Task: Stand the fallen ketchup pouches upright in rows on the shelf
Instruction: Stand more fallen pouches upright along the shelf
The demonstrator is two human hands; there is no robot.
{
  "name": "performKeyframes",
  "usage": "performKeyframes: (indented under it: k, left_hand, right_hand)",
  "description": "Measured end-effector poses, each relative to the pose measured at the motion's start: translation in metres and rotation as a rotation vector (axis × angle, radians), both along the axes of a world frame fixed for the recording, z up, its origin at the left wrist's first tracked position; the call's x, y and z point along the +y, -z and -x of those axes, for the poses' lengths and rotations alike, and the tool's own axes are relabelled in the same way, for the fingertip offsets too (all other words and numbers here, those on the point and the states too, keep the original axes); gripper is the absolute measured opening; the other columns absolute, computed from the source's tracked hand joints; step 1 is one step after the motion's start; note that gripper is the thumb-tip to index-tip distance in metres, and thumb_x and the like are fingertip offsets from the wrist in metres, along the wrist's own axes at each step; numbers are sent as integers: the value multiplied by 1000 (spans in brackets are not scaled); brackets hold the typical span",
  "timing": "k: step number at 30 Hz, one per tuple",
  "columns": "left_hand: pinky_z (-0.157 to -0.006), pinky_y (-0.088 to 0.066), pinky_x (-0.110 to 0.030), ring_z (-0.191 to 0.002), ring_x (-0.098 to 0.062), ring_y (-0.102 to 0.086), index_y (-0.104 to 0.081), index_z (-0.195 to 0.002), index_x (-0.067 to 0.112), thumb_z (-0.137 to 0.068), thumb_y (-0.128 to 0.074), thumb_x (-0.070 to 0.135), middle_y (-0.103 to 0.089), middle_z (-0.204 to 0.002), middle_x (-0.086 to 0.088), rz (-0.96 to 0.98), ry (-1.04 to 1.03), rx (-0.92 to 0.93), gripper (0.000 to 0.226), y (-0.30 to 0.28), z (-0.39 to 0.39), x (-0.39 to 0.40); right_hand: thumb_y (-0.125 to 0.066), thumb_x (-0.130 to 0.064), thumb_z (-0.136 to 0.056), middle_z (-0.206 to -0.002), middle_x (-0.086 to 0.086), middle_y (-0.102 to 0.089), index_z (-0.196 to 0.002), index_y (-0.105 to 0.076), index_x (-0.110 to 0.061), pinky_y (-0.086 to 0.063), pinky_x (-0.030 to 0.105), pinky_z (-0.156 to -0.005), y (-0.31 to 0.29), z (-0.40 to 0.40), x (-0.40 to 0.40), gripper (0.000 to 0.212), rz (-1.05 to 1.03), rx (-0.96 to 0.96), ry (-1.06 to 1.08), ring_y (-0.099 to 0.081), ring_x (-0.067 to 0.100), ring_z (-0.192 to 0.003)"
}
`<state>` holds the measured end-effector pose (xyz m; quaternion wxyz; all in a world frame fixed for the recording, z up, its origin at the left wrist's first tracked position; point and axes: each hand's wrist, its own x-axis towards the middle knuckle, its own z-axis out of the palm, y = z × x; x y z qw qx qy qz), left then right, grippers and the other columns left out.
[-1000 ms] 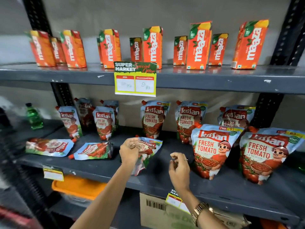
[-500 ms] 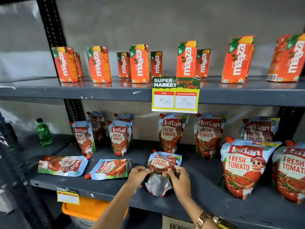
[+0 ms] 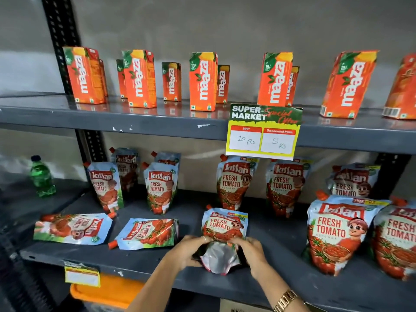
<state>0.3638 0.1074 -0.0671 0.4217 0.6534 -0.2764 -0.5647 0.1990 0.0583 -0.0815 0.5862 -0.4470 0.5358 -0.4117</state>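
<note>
- Head view: left hand (image 3: 188, 249) and right hand (image 3: 252, 252) both clamped on one ketchup pouch (image 3: 224, 228) — near front edge of lower shelf (image 3: 144, 261), silver base facing camera.
- Two fallen pouches (image 3: 146, 231) lie flat toward the left end.

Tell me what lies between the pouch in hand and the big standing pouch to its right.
Head view: bare shelf between the held pouch and the big pouch.

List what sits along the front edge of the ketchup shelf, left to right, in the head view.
Fallen pouch → second fallen pouch → left hand → held pouch → right hand → large upright pouch → cut-off pouch.
</note>
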Motion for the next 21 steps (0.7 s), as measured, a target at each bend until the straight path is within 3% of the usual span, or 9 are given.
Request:
performKeyframes:
  k: [3, 7, 11, 13, 15, 18, 21]
  left_hand:
    - [-67, -56, -37, -89, -26, -63, -60, -97, 5, -84, -62, 18, -66, -93, -12, 9, -4, 4, 18, 3, 1, 3]
    - [-63, -55, -34, -96, -24, -62, -52, -114, 8, -76, -73, 16, -63, -113, -12, 60, -106, 67, 45, 15, 2, 15]
    - [-76, -51, -32, -85, -20, -63, -63, -98, 10, -77, -70, 3, -69, -89, -4, 147, -111, 77, 23, 21, 9, 28]
    - [-74, -51, -26, -81, -18, -63, -65, -94, 11, -78, -68, -1, -69, -83, -1, 194, -111, 34, 21, 19, 12, 34]
    - [-72, -53, -23, -83, -18, -65, -66, -95, 11, -78, -67, -4, -71, -85, -3, 230, -77, -22, 23, 17, 12, 36]
    - [-96, -49, -35, -102, -25, -64, -69, -93, 16, -75, -69, -5, -71, -99, -9, 268, -44, -110, 27, 15, 11, 37]
    - [-94, -47, -30, -108, -22, -60, -66, -93, 20, -75, -68, -6, -68, -107, -7, 279, -38, -189, 32, 11, 10, 37]
  right_hand:
    - [-67, 2, -73, -64, 4, -68, -75, -63, -3, -44, 26, -57, 3, 0, 2, 7, -10, -37, -24, -61, 22, -67]
    - [-65, 7, -73, -80, 9, -68, -79, -61, -8, -48, 31, -68, 5, 0, 10, 16, -19, -132, -39, -61, 27, -80]
    - [-62, 13, -72, -83, 10, -68, -81, -62, -11, -50, 38, -77, 6, 3, 18, 26, 21, -194, -63, -62, 29, -82]
    - [-59, 16, -73, -82, 10, -69, -82, -63, -12, -51, 40, -77, 5, 3, 21, 30, 55, -212, -86, -63, 30, -80]
    - [-56, 18, -74, -84, 9, -70, -87, -64, -9, -54, 37, -73, 4, 3, 23, 31, 82, -227, -107, -64, 30, -80]
    - [-57, 17, -75, -94, 14, -71, -100, -63, -3, -53, 42, -82, 3, 4, 23, 33, 99, -262, -145, -64, 32, -91]
    - [-57, 17, -75, -100, 11, -71, -97, -64, -11, -53, 44, -85, -2, 5, 23, 36, 109, -291, -174, -64, 28, -96]
